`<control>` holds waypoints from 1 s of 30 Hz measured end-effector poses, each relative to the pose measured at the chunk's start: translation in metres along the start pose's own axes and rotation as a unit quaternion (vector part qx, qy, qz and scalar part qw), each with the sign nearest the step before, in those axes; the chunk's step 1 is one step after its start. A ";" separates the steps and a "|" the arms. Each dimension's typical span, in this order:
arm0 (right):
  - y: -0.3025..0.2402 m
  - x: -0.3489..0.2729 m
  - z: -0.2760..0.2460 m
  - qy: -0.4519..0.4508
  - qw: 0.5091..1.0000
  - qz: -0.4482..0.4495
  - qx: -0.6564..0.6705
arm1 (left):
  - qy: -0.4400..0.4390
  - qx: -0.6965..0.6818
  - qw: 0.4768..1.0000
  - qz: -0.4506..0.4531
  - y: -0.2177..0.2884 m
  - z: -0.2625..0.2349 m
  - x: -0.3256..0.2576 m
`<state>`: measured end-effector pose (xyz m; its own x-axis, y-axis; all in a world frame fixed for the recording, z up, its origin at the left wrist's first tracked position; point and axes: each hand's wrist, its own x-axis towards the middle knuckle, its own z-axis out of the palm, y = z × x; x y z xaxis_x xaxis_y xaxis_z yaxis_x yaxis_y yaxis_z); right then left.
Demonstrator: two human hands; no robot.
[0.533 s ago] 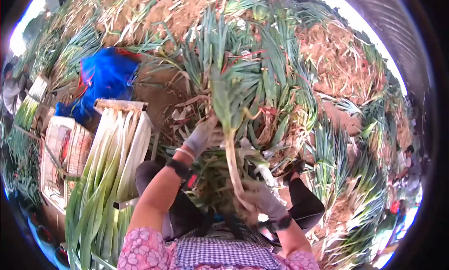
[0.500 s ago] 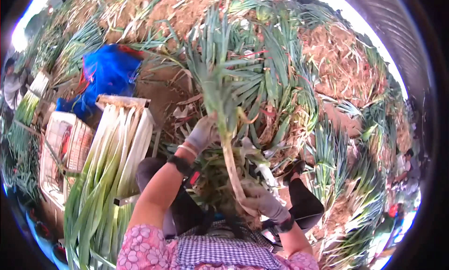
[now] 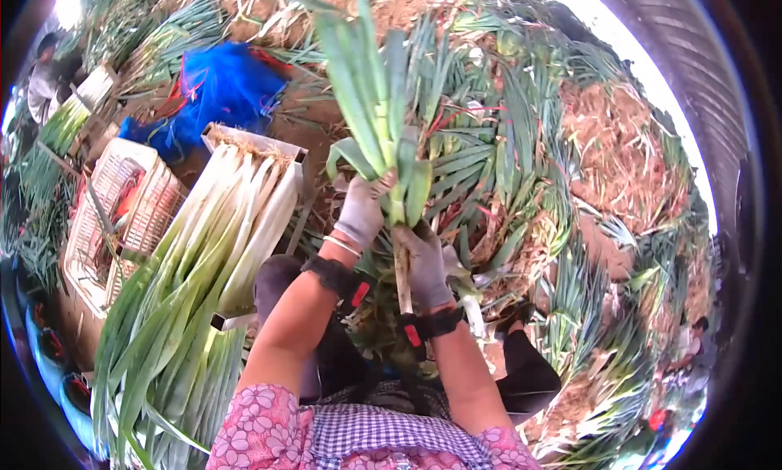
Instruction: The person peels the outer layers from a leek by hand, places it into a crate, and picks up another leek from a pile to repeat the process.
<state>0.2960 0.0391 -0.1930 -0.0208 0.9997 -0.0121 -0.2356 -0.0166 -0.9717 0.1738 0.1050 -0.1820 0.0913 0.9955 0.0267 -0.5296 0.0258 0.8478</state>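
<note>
I hold a leek (image 3: 381,128) upright in front of me, its green leaves fanning away at the top and its pale stalk pointing down toward my lap. My left hand (image 3: 361,209), in a light glove, is closed at the base of the leaves. Just below and to the right, my right hand (image 3: 423,265), also gloved, wraps the upper stalk. The lower stalk shows beside my right wrist; its root end is hard to make out. To my left, trimmed leeks (image 3: 236,197) lie side by side in a metal-edged rack (image 3: 273,234), roots at the far end.
A slatted plastic basket (image 3: 122,156) stands left of the rack. Blue netting (image 3: 220,95) lies beyond it. Untrimmed leeks (image 3: 497,136) are heaped ahead and to the right, with soil-covered roots (image 3: 623,140). Other people (image 3: 45,83) are at the far left and right.
My right hand has moved from the root end up the stalk, close to my left hand. The leek now stands more upright. The view has shifted, so the surroundings sit differently.
</note>
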 end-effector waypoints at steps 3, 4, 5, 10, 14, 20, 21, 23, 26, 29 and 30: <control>0.013 -0.012 -0.008 0.043 0.993 0.071 0.082 | -0.003 0.038 0.999 0.035 -0.018 0.000 -0.001; 0.018 -0.014 -0.020 0.056 0.992 0.056 0.093 | -0.024 0.074 0.996 0.038 -0.025 0.002 0.001; 0.024 -0.018 -0.026 0.096 0.986 0.037 0.130 | -0.024 0.070 0.997 0.035 -0.024 0.005 0.001; 0.038 -0.078 -0.085 0.121 0.969 0.192 -0.095 | -0.059 -0.133 0.989 -0.002 0.004 0.002 0.004; 0.052 -0.132 -0.181 -0.021 0.840 0.118 -0.529 | -0.051 -0.123 0.991 -0.001 0.014 0.015 0.009; -0.025 -0.031 -0.053 0.085 0.855 -0.161 -0.485 | -0.072 -0.061 0.995 -0.032 -0.010 0.016 0.002; -0.029 -0.016 -0.034 0.100 0.866 -0.124 -0.475 | -0.092 -0.027 0.995 -0.025 -0.017 0.017 0.001; -0.016 0.007 -0.031 0.117 0.845 -0.193 -0.485 | -0.154 -0.051 0.987 -0.022 -0.019 0.015 0.003; -0.018 0.000 -0.032 0.048 0.998 0.032 -0.020 | -0.071 -0.143 0.987 -0.011 0.001 0.022 -0.004; -0.019 0.007 -0.030 0.014 0.985 -0.013 -0.173 | -0.100 0.092 0.990 0.032 -0.016 -0.002 0.014; -0.018 0.010 -0.026 0.037 0.977 -0.059 -0.203 | -0.099 0.093 0.990 0.032 -0.022 -0.005 0.013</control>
<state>0.3251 0.0498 -0.1819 0.0576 0.9930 0.1029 0.1738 0.0915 -0.9805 0.1822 0.1177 -0.2027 0.2359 0.9566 0.1709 -0.3776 -0.0718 0.9232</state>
